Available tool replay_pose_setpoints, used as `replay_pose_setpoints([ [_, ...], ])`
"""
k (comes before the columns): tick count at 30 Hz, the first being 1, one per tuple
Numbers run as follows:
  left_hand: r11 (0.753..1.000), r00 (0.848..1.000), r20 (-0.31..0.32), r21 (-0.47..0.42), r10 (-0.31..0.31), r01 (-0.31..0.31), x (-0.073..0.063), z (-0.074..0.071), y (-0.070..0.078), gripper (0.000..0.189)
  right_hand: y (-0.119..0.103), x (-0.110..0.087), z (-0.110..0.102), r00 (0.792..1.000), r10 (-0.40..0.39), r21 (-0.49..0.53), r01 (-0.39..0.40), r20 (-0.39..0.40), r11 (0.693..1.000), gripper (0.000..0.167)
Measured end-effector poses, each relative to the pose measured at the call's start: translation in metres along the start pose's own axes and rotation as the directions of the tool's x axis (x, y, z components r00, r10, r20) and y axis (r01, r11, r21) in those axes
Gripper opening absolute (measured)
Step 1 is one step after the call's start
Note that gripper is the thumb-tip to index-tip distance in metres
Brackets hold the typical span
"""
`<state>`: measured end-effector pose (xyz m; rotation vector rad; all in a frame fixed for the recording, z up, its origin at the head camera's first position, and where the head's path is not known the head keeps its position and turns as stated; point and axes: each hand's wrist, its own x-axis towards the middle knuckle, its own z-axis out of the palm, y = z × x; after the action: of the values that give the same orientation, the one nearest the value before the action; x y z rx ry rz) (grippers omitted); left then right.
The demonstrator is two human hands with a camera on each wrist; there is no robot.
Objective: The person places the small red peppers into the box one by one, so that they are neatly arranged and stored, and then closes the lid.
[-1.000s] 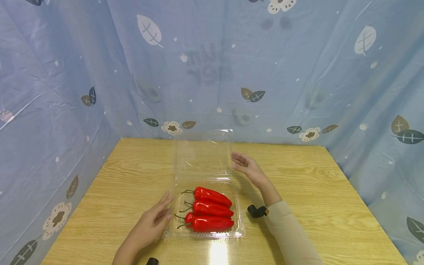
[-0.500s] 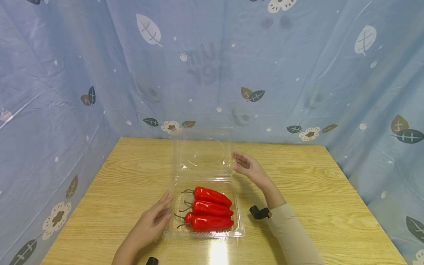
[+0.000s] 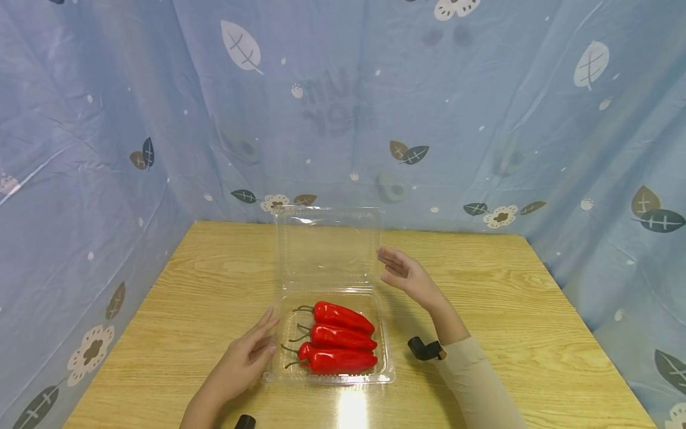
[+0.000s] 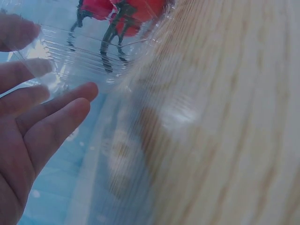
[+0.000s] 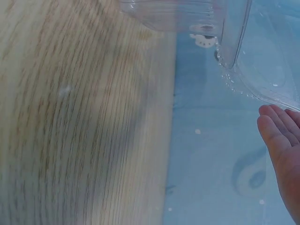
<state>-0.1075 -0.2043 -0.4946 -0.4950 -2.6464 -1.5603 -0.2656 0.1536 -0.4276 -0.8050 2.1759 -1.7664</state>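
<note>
A clear plastic clamshell box [image 3: 343, 379] sits on the table, and several red peppers [image 3: 343, 362] with green stems lie side by side in its base. Its see-through lid [image 3: 329, 247] stands raised at the back, away from the base. My left hand [image 3: 238, 363] is at the box's left side, fingers loosely extended against or close to the wall; in the left wrist view, fingertips [image 4: 86, 91] overlap the clear plastic. Beside the lid's right edge is my right hand [image 3: 407, 277], its fingers extended. The right wrist view has these fingers [image 5: 272, 126] just by the lid rim [image 5: 281, 102].
The wooden table [image 3: 482, 298] extends to both sides of the box. A blue patterned curtain [image 3: 343, 119] hangs behind and along both sides. A black wrist-worn device [image 3: 423, 348] sits at the right wrist, by a beige sleeve [image 3: 479, 381].
The lid has swung slightly up and looks larger. My right hand has shifted a little to the right, with its wrist. The left hand and the peppers stay in place.
</note>
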Motion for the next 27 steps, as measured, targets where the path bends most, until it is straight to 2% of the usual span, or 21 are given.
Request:
replay_pose_setpoints([
  [13, 1.0, 1.0, -0.004, -0.004, 0.012, -0.012, 0.001, 0.001, 0.0, 0.051, -0.005, -0.013, 0.001, 0.998, -0.058, -0.048, 0.059, 0.021, 0.997, 0.064],
  [27, 1.0, 1.0, 0.004, -0.004, -0.006, 0.006, 0.0, 0.001, 0.0, 0.052, -0.006, -0.025, 0.002, 0.995, -0.094, -0.082, 0.097, 0.034, 0.992, 0.061],
])
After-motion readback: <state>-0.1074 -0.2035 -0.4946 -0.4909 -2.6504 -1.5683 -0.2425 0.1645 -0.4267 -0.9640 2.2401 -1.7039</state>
